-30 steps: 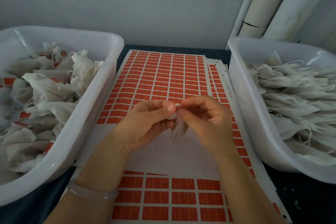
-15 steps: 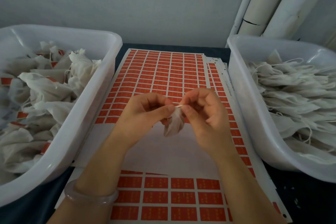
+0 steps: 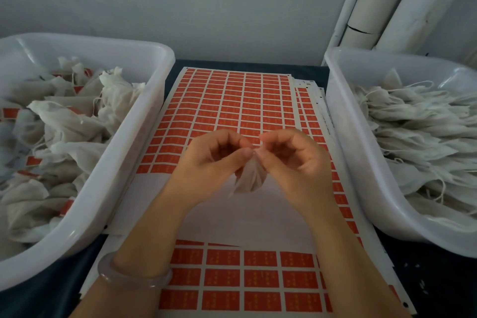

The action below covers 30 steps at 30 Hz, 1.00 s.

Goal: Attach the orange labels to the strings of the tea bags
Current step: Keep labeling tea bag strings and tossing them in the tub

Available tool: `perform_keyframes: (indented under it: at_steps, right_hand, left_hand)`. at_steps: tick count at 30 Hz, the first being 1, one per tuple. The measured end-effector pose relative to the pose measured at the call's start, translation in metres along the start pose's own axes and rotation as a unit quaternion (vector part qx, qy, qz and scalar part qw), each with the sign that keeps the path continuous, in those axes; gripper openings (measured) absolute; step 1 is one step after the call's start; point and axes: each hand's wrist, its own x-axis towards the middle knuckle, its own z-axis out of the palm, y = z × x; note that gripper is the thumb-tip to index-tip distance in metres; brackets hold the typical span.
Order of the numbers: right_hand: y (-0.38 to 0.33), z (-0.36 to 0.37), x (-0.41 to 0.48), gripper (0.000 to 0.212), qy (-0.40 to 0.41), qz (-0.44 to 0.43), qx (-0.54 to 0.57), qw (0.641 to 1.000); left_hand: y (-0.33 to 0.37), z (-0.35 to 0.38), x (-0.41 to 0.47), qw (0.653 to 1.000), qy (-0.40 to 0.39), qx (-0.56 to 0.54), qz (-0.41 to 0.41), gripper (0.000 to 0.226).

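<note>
Hanging from both hands above the middle of the label sheets was one tea bag (image 3: 249, 175), white and translucent, its top pinched where the fingertips met. Left hand (image 3: 214, 160): thumb and forefinger closed in a pinch grip on the top of the bag, remaining fingers curled; a pale bangle (image 3: 134, 277) on the wrist. Right hand (image 3: 291, 157): thumb and forefinger likewise pressed together at the same spot, touching the left fingertips; whether a string or label lay between them could not be told. Orange labels (image 3: 232, 106): rows on a white sheet lying flat on the dark table (image 3: 438, 279), with a peeled blank band under the hands and further rows on a nearer sheet (image 3: 242, 279). Left tub (image 3: 144, 121): white plastic, holding crumpled tea bags with orange tags showing among them. Right tub (image 3: 356, 152): white plastic, holding flat tea bags with loose white strings. White pipes (image 3: 382, 0) stood at the far right against a grey wall.
</note>
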Motion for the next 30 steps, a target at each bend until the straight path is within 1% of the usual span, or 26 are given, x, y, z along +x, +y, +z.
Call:
perform_keyframes:
  at_steps: [4,8,10,12,13,15,16,17,18,19,21,23,25,28,30]
  right_hand:
    - [-0.0009,-0.0026,0.0001,0.026,0.013,0.010,0.042,0.999]
    - [-0.0016,-0.0019,0.0015,0.027,0.033,0.020,0.072,0.997]
    - [-0.0006,-0.0002,0.0015,0.027,0.039,0.019,0.070,0.997]
    - [-0.0009,0.0013,0.0018,0.025,0.039,0.027,0.071,0.996]
    - [0.0001,0.0007,0.0020,0.020,0.039,0.041,0.080,0.995]
    - [0.0014,-0.0020,0.0029,0.012,0.023,0.092,0.105,0.990]
    - [0.0032,-0.0040,0.0035,0.008,-0.001,0.116,0.109,0.987]
    - [0.0046,-0.0050,0.0040,0.010,-0.028,0.133,0.099,0.986]
    - [0.0057,-0.0051,0.0040,0.019,-0.053,0.142,0.079,0.985]
    - [0.0055,-0.0047,0.0037,0.022,-0.074,0.147,0.065,0.984]
    - [0.0035,-0.0035,0.0041,0.018,-0.083,0.140,0.052,0.985]
    - [0.0020,-0.0036,0.0043,0.015,-0.075,0.127,0.050,0.988]
    - [0.0030,-0.0043,0.0042,0.015,-0.072,0.122,0.040,0.989]
    - [0.0046,-0.0052,0.0042,0.017,-0.070,0.139,0.038,0.987]
    - [0.0060,-0.0068,0.0046,0.017,-0.082,0.156,0.056,0.983]
  left_hand:
    - [-0.0008,0.0006,0.0007,0.999,-0.022,0.046,-0.007,0.021]
    - [-0.0021,0.0001,0.0007,0.998,-0.036,0.054,-0.011,0.012]
    - [-0.0030,0.0008,0.0001,0.997,-0.045,0.059,-0.017,0.009]
    - [-0.0036,0.0020,-0.0001,0.996,-0.051,0.065,-0.020,0.012]
    - [-0.0037,0.0024,0.0000,0.997,-0.048,0.055,-0.024,0.015]
    - [-0.0027,0.0026,0.0003,0.999,-0.030,0.019,-0.031,0.018]
    - [-0.0021,0.0026,0.0002,0.999,-0.017,0.001,-0.029,0.020]
    - [-0.0015,0.0028,0.0002,1.000,-0.003,-0.016,-0.023,0.021]
    - [-0.0011,0.0029,0.0001,0.999,0.013,-0.029,-0.015,0.021]
    - [-0.0013,0.0027,0.0001,0.999,0.030,-0.039,-0.006,0.020]
    - [-0.0020,0.0018,0.0002,0.997,0.052,-0.050,0.003,0.017]
    - [-0.0025,0.0015,-0.0002,0.998,0.054,-0.031,0.011,0.014]
    - [-0.0035,0.0020,0.0000,0.998,0.050,0.018,0.017,0.011]
    - [-0.0036,0.0027,0.0008,0.998,0.039,0.041,0.019,0.004]
    - [-0.0037,0.0027,0.0008,0.998,0.028,0.050,0.027,0.006]
